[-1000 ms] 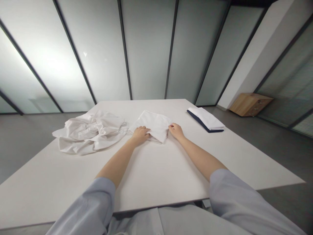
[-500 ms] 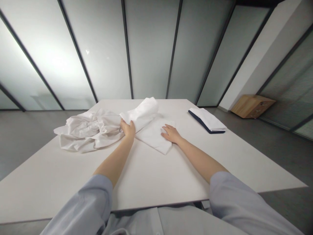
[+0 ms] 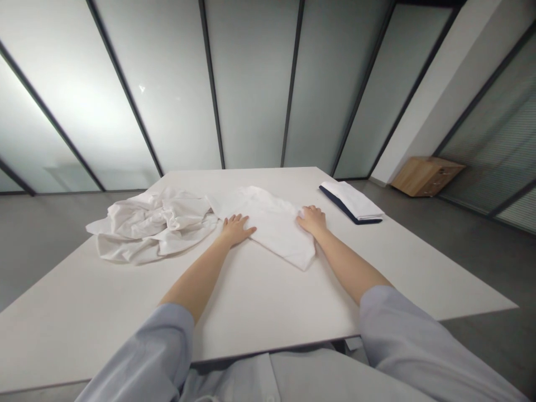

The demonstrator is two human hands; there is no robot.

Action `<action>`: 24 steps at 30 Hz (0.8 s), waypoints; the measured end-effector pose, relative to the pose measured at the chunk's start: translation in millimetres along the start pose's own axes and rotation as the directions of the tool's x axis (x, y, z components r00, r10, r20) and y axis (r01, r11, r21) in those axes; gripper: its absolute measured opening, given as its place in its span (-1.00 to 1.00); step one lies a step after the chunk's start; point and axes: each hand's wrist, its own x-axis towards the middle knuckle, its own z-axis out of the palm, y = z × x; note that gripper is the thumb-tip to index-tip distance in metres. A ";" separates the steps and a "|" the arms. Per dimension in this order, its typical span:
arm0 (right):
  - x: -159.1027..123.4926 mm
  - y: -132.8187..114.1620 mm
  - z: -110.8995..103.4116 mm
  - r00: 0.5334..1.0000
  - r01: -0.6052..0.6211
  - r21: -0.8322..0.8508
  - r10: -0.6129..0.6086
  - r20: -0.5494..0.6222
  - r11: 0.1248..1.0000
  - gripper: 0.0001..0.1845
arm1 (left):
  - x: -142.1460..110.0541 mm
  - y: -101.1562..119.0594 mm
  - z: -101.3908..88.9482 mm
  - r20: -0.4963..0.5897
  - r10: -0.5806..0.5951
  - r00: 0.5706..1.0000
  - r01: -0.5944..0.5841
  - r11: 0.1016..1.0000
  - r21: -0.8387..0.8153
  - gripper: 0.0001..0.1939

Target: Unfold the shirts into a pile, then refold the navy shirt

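Note:
A white folded cloth [image 3: 272,226] lies flat in the middle of the white table [image 3: 259,301]. My left hand [image 3: 235,229] rests palm down on the cloth's left edge, fingers stretched out. My right hand [image 3: 312,219] presses flat on the cloth's right side, fingers spread. Neither hand grips anything. A crumpled heap of white cloth [image 3: 146,229] sits just left of my left hand, touching the flat cloth at its far corner.
A folded stack of white and dark blue cloth [image 3: 352,204] lies at the table's far right. Frosted glass panels with dark frames stand behind the table. A wooden cabinet [image 3: 425,176] sits on the grey floor at the right.
My left hand had lifted one end of the cloth; that end now lies flat and the hand rests on it. My right hand has slid right along the cloth.

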 end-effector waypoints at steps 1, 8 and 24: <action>1.2 2.6 2.2 1.000 -0.017 0.009 0.016 0.003 1.000 -0.51 | 0.3 -1.4 0.2 0.002 -0.001 1.000 0.001 1.000 0.001 -0.28; 10.0 6.9 10.3 0.994 -0.106 0.001 0.106 -0.012 0.994 -0.55 | -0.4 -0.1 1.1 -0.014 -0.002 1.000 0.002 1.000 -0.009 -0.25; -12.2 -57.5 -4.5 0.904 0.281 0.905 -0.405 -0.137 0.321 -0.78 | 3.0 4.0 6.8 -0.323 0.012 0.946 -0.067 0.985 -0.159 0.03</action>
